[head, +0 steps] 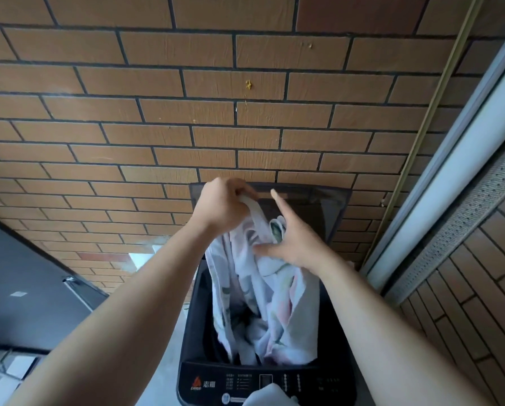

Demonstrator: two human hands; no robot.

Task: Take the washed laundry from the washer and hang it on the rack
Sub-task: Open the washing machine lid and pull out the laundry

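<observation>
Laundry [263, 303], pale floral, bunched: left hand [225, 206] fingers gripping it, right hand [292, 244] fingers spread

laundry [260, 303] in washer [195, 332], raised lid [313, 200] behind, wall [186, 112] beyond

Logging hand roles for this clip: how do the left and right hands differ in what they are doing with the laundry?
The left hand is closed in a grip on a white edge of the laundry, lifting it above the washer; the right hand is open, fingers spread.
The left hand sits higher; the right hand is lower, resting against the bunched cloth.
Both are bare and touch the same pale printed fabric.
</observation>
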